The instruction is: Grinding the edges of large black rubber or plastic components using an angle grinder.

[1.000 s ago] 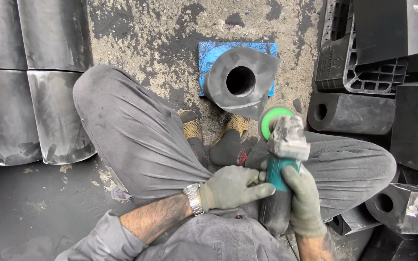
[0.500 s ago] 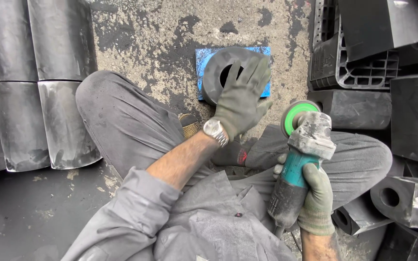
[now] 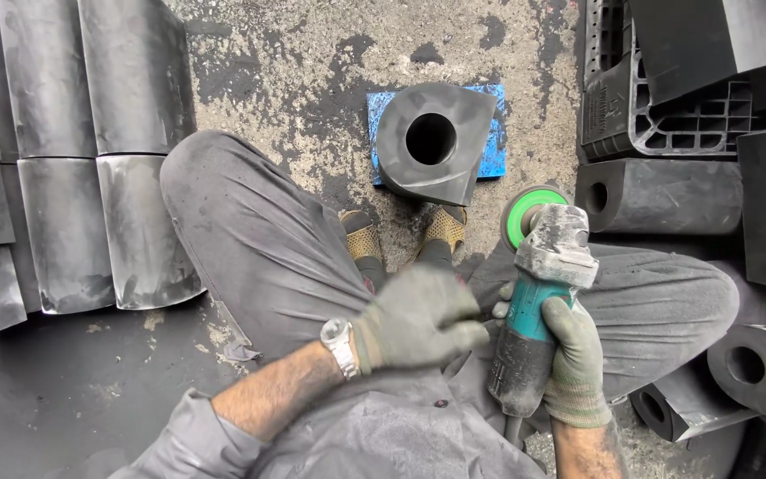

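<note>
The work area is a rough, stained concrete floor [image 3: 294,80], viewed from above by a person seated cross-legged on it.

The angle grinder [image 3: 538,302] is held upright over the person's right thigh. Its body is teal with a dusty grey gear head, and a green-backed disc [image 3: 525,213] sits at the top end, facing away from the person. The right hand [image 3: 574,359], in a grey-green work glove, is closed around the lower part of the grinder body, gripping it firmly.

The left hand [image 3: 418,319], also gloved, hovers just left of the grinder at lap height. Its fingers are curled loosely inward and point toward the tool; motion blur prevents confirming contact, and it holds nothing visible. A metal wristwatch [image 3: 339,341] sits on the left wrist.

Ahead of both hands, beyond the person's sandalled feet [image 3: 405,235], a dark rubber block with a round through-hole [image 3: 432,142] rests on a blue pad [image 3: 494,146]. It is well apart from either hand, and the grinder disc is near its right corner but not touching.

Outward from this:
- Left side: rows of curved dark rubber blocks [image 3: 90,151] laid side by side.
- Right side: a black plastic crate [image 3: 658,115] and further holed rubber blocks [image 3: 658,195] stacked around it.
- Lower right: another holed block [image 3: 755,368] beside the right knee.
</note>
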